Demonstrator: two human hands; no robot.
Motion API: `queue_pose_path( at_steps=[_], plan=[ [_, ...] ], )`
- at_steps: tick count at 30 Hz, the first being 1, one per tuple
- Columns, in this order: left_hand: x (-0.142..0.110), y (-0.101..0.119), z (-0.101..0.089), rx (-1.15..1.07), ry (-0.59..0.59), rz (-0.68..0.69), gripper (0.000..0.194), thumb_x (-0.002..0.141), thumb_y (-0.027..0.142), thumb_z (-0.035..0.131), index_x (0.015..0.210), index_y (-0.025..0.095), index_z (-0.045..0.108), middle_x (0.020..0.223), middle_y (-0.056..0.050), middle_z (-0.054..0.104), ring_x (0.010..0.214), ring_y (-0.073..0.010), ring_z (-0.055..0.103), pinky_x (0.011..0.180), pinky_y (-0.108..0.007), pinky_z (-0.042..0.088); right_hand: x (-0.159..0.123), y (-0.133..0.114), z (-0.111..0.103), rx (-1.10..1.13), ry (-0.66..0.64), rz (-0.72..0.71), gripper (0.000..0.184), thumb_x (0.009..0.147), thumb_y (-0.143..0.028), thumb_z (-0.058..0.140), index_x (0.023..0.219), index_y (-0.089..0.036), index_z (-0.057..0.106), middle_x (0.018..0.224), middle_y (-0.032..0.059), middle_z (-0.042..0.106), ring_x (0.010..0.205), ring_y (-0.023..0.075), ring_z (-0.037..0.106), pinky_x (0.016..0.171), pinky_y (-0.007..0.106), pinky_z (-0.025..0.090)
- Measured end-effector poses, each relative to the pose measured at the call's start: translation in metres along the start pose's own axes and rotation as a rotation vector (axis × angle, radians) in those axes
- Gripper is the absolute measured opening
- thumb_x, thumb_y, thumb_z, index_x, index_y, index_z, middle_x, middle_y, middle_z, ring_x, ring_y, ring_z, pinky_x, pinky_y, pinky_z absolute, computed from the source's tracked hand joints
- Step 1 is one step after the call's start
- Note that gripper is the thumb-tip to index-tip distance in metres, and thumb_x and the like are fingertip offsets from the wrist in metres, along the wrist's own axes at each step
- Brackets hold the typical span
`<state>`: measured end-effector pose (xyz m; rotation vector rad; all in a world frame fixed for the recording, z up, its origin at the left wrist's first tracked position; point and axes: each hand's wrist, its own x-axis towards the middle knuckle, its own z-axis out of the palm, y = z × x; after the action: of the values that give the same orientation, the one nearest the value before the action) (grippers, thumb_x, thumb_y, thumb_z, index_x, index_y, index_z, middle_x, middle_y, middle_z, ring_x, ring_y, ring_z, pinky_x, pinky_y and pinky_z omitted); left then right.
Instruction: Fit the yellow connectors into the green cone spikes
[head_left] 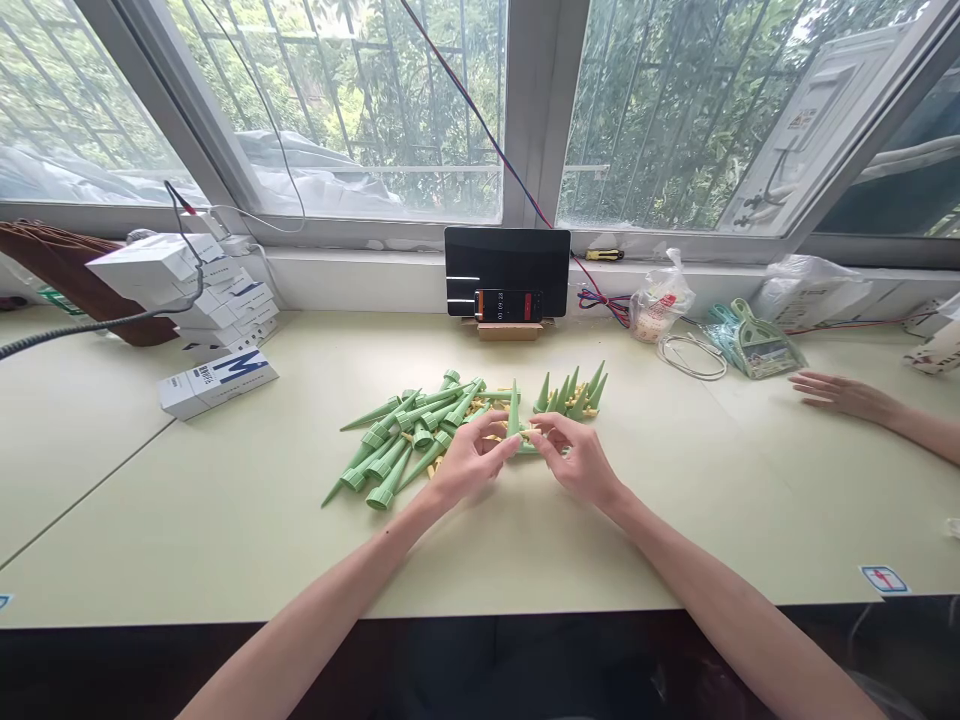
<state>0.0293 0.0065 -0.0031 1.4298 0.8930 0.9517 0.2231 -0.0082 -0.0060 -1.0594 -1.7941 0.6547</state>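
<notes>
Pale green tabletop point(712, 540) stretches across the scene, beneath large windows point(360, 100) with bars and leafy trees outside. At far left, white boxes point(217, 285) are stacked unevenly, with one printed box point(217, 383) lying nearer. A glossy black panel point(506, 255) stands upright at the far middle, against the window ledge. Left of centre lies a loose heap of green spikes point(412, 430), pointed cones with ridged caps, with yellow pieces among them. Just right of the heap, the left hand point(476, 460) grips a green spike point(514, 408) near its base, point upward, above the table. The right hand point(581, 465) has its thumb and fingertips closed in beside that base, at a small yellow part point(531, 432); the exact contact is hidden. Another person's hand point(844, 395) rests flat at the right. Beyond the right hand, a cluster of upright spikes point(574, 398) stands on the table. In front of the panel, a phone point(510, 305) showing a timer sits on a small cardboard stand point(510, 331).
</notes>
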Motion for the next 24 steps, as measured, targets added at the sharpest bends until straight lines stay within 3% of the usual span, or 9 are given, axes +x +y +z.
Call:
queue_pose_path(
  at_steps=[13,24],
  plan=[
    [-0.002,0.007,0.001,-0.036,-0.020,-0.016,0.042,0.085,0.045,0.068,0.113,0.016,0.057,0.071,0.003,0.051,0.045,-0.0045,0.040,0.042,-0.019,0.033,-0.001,0.012,0.001,-0.049,-0.058,-0.116,0.016,0.096,-0.031,0.054,0.097,-0.018,0.063,0.071,0.0010,0.058,0.058,0.0138,0.047,0.056,0.026,0.041],
    [-0.002,0.002,-0.001,-0.004,-0.053,-0.005,0.044,0.085,0.046,0.068,0.116,0.017,0.056,0.078,0.003,0.051,0.047,-0.0038,0.039,0.043,-0.020,0.033,-0.002,0.011,0.000,-0.075,-0.137,-0.105,0.024,0.100,-0.030,0.045,0.083,-0.018,0.057,0.068,0.0009,0.056,0.059,0.0140,0.047,0.055,0.026,0.036]
  ],
)
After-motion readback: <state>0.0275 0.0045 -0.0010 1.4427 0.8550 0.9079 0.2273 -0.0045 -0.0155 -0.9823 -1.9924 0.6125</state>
